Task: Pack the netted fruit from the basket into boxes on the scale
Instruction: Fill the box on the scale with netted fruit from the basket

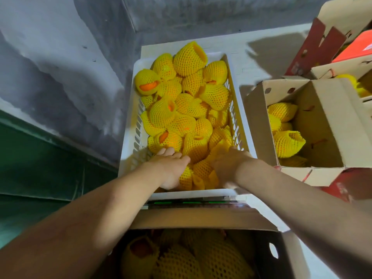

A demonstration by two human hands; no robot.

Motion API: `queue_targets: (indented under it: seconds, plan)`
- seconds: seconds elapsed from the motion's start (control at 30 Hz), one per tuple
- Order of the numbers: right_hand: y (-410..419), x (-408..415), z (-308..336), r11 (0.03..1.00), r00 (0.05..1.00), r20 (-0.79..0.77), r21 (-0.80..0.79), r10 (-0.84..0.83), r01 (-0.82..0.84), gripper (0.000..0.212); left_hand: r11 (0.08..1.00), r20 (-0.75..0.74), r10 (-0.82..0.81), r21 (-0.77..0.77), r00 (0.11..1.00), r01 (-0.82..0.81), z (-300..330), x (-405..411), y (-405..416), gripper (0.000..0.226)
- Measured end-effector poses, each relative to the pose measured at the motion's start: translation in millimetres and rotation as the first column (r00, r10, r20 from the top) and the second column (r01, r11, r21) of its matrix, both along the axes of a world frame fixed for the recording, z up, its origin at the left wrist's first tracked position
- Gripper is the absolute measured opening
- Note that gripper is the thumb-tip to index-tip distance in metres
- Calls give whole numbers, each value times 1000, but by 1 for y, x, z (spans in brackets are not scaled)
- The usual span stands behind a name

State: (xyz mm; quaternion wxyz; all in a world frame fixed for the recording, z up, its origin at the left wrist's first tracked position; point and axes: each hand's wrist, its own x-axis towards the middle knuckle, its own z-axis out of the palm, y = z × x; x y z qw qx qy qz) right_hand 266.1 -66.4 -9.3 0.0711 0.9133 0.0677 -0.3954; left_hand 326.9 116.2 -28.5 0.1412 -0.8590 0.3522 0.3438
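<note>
The basket (234,91) is smooth white plastic with slotted walls. The fruit (181,109) wears yellow foam netting, matt and spongy-looking (glossier orange peel shows through the open ends). The boxes (326,121) are plain brown cardboard, matt, some printed red outside. The wall (60,63) behind looks like rough, patchy grey plaster.

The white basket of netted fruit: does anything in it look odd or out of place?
Nothing is spilled or broken. In the white basket, several foam nets sit loosely: one fruit at the far left shows a wide strip of bare orange skin, and the net on top gapes open at its end. Both hands, left hand and right hand, reach in.
</note>
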Motion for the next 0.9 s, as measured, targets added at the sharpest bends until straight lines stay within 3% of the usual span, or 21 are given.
queue_targets:
  seconds: [0.13,0.27,0.4,0.5,0.6,0.67,0.73,0.77,0.83,0.9]
  plan:
    - [4,0,7,998,997,-41,0,-60,60,91,998,6,-14,57,1000,13,7,0,-1,53]
    - [0,-5,8,985,996,41,159,-75,68,87,993,-69,119,36,991,-116,10,3,7,55]
    - [-5,-11,13,918,965,130,358,-229,170,78,984,-118,156,-63,981,-164,16,3,13,55]
    - [-13,-11,26,779,898,148,567,-415,267,64,973,-87,178,-133,980,-189,25,2,15,64]
    - [-22,-17,43,469,741,65,810,-668,352,38,907,-139,349,-198,927,-372,42,10,27,87]
    - [-24,-25,57,165,595,-100,912,-798,375,28,792,-250,499,-258,830,-554,57,16,37,93]
    - [-19,-36,73,-112,511,-330,905,-794,411,32,563,-464,601,-333,651,-757,70,18,49,81]
    - [-13,-44,77,-196,489,-415,878,-767,437,31,424,-583,607,-337,540,-841,75,16,54,73]
    - [-2,-61,89,-262,472,-494,840,-730,475,24,205,-748,560,-291,356,-935,84,9,59,66]
    - [13,-71,102,-324,444,-535,822,-719,468,19,63,-811,513,-292,282,-954,94,-5,64,52]
